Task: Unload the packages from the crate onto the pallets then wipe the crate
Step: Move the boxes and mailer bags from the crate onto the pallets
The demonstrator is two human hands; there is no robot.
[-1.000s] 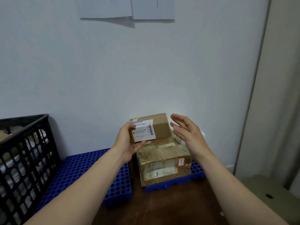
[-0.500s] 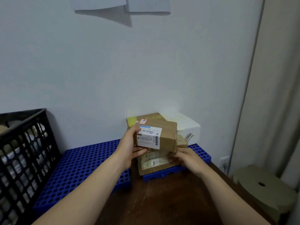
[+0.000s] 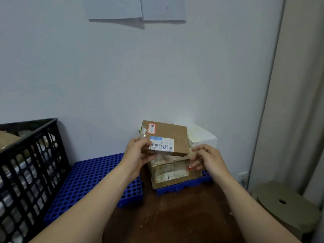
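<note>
Thumb and fingers of the left hand [image 3: 137, 155] are closed on the left end of a small brown package [image 3: 175, 135], which is marked with a white barcode label and a red-edged sticker. The package is held tilted at the middle of the view, directly over a larger taped box [image 3: 171, 174]. Whether the two touch cannot be told. The larger box is set on a blue pallet [image 3: 184, 189], and a white foam box [image 3: 203, 137] is seen behind it at 2 o'clock, against the wall.

The right hand [image 3: 209, 160] is placed at 3 o'clock of the held package, just beside its right edge. Its fingers are loosely bent and nothing is grasped in them. The lower fingertips are seen in front of a red label on the larger box, but contact cannot be confirmed.

A second blue pallet [image 3: 91, 178] is laid at 8 o'clock of the stack, with nothing carried on the part in view. A black crate [image 3: 35, 151] is stood at 9 o'clock at the left edge, and more packages [image 3: 8, 140] are visible inside it and through its slotted wall.

A scratched brown surface [image 3: 175, 220] is seen at 6 o'clock, and an olive round stool [image 3: 287, 209] at 4 o'clock. Two paper sheets [image 3: 114, 7] are fixed to the wall at 12 o'clock.
</note>
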